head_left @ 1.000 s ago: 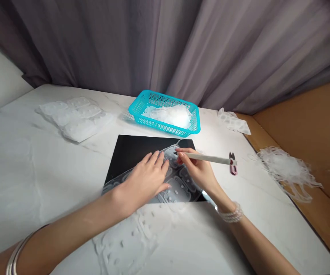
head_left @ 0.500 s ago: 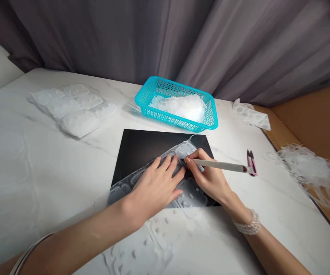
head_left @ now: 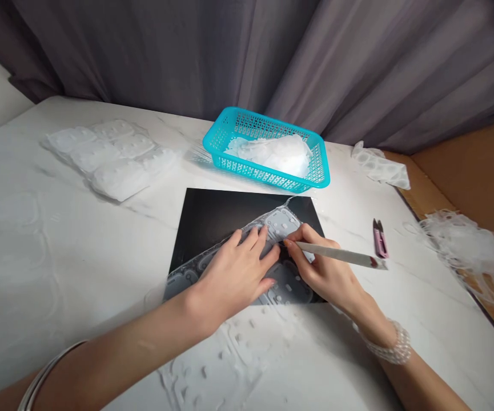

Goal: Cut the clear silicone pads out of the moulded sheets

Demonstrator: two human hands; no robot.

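Observation:
My left hand (head_left: 233, 274) lies with its fingers spread over a clear, moulded plastic sheet (head_left: 284, 220), pressing it against a black mat (head_left: 216, 217). Rounded panels with small raised bumps cover the sheet, and its near part runs off the mat onto the table. In my right hand (head_left: 328, 277) is a slim, pale, flat-handled tool (head_left: 341, 254) with a dark red mark near its rear end. Its tip points left, down at the sheet beside my left fingertips; the fingers partly hide it, so its kind is unclear.
A turquoise basket (head_left: 219, 164) behind the mat holds a heap of thin white pieces (head_left: 276, 154). Stacked moulded sheets (head_left: 113, 160) lie at the left. On the right are pink-handled thread snips (head_left: 380, 240), cut-out scraps (head_left: 469, 242) and a perforated white sheet (head_left: 379, 165).
My right hand and the tool have shifted slightly right and down along the sheet. The tool's rear end now lies below the snips, uncovering them. My left hand stays in place.

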